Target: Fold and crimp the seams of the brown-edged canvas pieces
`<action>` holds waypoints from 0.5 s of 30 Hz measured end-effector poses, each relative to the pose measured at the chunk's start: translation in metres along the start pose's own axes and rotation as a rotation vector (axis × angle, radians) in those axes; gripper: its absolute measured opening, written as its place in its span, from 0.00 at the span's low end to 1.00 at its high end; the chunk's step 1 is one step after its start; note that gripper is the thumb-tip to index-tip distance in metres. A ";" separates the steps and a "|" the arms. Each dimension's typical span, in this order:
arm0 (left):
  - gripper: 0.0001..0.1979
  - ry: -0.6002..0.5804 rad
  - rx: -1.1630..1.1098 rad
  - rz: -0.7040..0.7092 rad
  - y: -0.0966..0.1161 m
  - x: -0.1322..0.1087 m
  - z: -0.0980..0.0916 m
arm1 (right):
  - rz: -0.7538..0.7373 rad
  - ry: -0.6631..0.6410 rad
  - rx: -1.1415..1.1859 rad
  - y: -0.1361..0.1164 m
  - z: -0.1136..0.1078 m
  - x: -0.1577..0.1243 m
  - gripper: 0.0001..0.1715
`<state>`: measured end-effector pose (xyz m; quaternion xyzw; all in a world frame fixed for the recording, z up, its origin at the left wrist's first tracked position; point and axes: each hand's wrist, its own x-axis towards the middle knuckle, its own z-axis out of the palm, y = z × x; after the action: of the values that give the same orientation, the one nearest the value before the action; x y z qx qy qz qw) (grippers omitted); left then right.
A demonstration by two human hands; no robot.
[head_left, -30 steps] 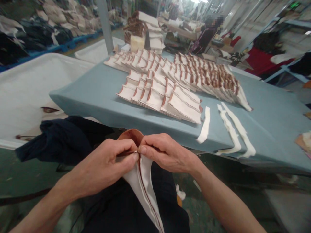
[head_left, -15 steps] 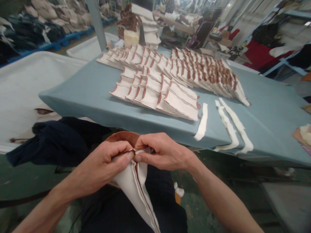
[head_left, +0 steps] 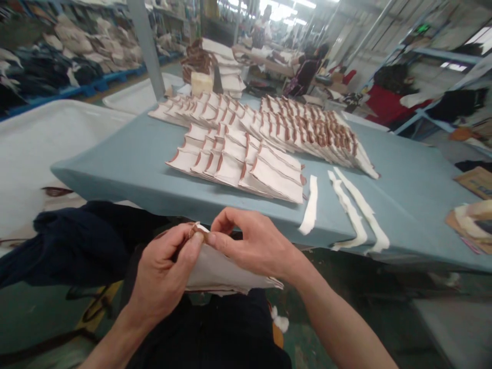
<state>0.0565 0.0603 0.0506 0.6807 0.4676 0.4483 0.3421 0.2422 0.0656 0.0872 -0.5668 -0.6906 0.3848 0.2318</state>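
A white fabric piece with brown edging [head_left: 221, 271] is held above my lap, near the front edge of the table. At its upper left edge, my left hand [head_left: 165, 266] is closed, thumb and fingers pinching the brown trim. My right hand [head_left: 251, 241] is closed as well, its thumb and forefinger at the same edge beside the left thumb. The tip of a white strip shows just above the left fingertips. The fabric hangs beneath both hands, its far corner pointing right; the right hand hides part of its upper side.
On the blue-covered table [head_left: 154, 182] lie overlapping rows of similar white pieces with brown edges [head_left: 232, 166]. White strips [head_left: 309, 205] lie to their right. A white tub [head_left: 69, 133] stands at the left, dark cloth [head_left: 96, 241] below it. A person [head_left: 307, 69] sits farther back.
The fabric piece has swung from hanging down toward my lap to stretching out rightward under my right hand. My left hand has shifted a little left. The camera view has tilted up.
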 end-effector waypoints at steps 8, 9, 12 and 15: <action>0.21 -0.060 -0.314 -0.302 -0.029 -0.014 0.011 | -0.061 0.075 0.133 0.010 0.027 -0.023 0.10; 0.22 -0.090 -0.349 -0.335 -0.028 -0.014 0.011 | -0.069 0.082 0.152 0.014 0.029 -0.024 0.09; 0.20 -0.151 -0.268 -0.375 -0.019 -0.014 0.012 | -0.079 0.093 0.143 0.024 0.031 -0.030 0.06; 0.18 -0.154 -0.033 -0.242 -0.015 -0.013 0.011 | -0.125 0.097 0.036 0.030 0.029 -0.038 0.04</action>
<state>0.0598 0.0524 0.0290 0.6460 0.5110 0.3579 0.4397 0.2479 0.0229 0.0507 -0.5361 -0.7056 0.3542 0.2988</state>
